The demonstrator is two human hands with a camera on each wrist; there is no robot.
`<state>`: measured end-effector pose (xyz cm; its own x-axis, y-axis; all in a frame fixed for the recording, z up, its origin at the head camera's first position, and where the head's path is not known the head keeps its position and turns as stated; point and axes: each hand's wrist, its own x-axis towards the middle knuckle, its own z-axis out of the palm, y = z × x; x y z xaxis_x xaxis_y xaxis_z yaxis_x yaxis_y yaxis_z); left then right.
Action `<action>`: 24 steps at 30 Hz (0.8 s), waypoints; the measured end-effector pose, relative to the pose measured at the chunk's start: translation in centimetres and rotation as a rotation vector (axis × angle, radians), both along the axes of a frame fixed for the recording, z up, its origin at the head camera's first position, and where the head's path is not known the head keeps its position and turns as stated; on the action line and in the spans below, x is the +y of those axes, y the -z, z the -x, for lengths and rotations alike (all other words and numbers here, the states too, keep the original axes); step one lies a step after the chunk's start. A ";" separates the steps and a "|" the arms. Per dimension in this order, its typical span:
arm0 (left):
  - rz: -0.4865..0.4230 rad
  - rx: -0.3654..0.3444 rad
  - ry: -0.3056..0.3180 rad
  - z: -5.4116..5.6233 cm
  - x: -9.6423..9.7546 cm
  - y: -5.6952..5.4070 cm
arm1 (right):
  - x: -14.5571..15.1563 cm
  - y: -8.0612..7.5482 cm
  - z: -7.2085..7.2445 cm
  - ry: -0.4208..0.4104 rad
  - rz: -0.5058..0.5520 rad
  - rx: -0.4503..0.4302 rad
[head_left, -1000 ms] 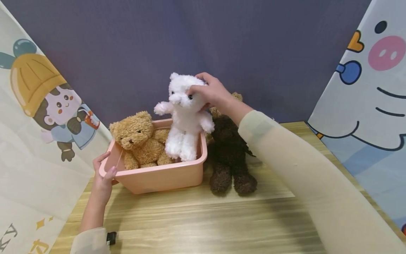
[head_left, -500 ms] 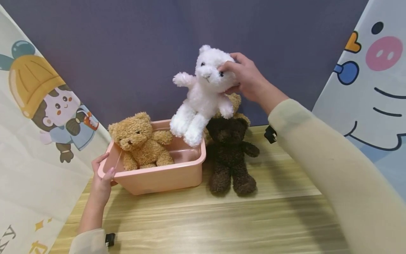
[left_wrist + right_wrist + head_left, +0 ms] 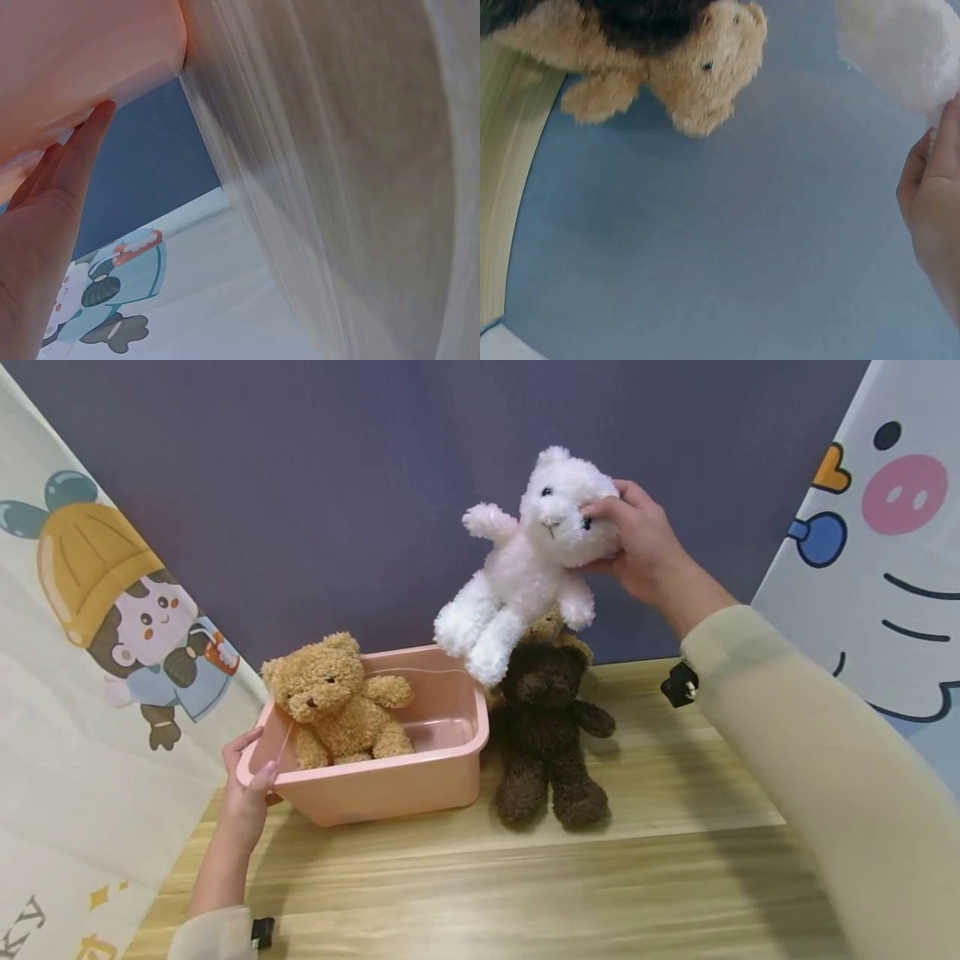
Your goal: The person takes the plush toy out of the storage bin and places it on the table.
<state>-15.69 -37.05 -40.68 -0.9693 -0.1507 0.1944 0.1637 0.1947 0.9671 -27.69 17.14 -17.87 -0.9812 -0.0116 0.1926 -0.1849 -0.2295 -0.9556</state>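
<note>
A white teddy bear (image 3: 525,564) hangs tilted in the air, its head gripped by my right hand (image 3: 645,543). Its feet are above the right end of a pink plastic bin (image 3: 382,789). My left hand (image 3: 246,793) holds the bin's left rim, thumb over the edge and fingers along the outer wall. Inside the bin, at the left, sits a golden-brown teddy bear (image 3: 341,706). A dark brown teddy bear (image 3: 543,735) sits on the table right of the bin. Behind it is a light tan bear (image 3: 712,64), mostly hidden in the head view.
The wood-grain table (image 3: 480,893) carries the bin and the seated bears. A dark blue-grey partition (image 3: 322,485) stands at the back. Printed cartoon panels (image 3: 907,568) flank both sides. The bin's right half shows bare floor.
My right hand has lifted the white teddy bear out of the bin, up and to the right. The dark brown bear is now uncovered. My left hand stays on the rim.
</note>
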 end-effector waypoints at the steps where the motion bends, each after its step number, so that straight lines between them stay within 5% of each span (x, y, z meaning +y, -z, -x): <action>1: 0.002 0.000 -0.001 0.0 0.0 0.1 | 0.5 -0.2 -0.1 0.003 0.015 0.002; 6: 0.004 0.009 -0.003 0.0 -0.2 0.1 | 3.3 -0.9 -0.3 0.027 0.068 0.023; 24: 0.005 0.026 0.006 0.2 -0.2 0.0 | 12.4 -0.9 -1.7 0.171 -0.045 0.006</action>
<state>-15.85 -37.22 -40.71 -0.9647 -0.1439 0.2206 0.1902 0.1987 0.9614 -26.03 29.56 -16.97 -0.9684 0.1463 0.2018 -0.2235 -0.1512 -0.9629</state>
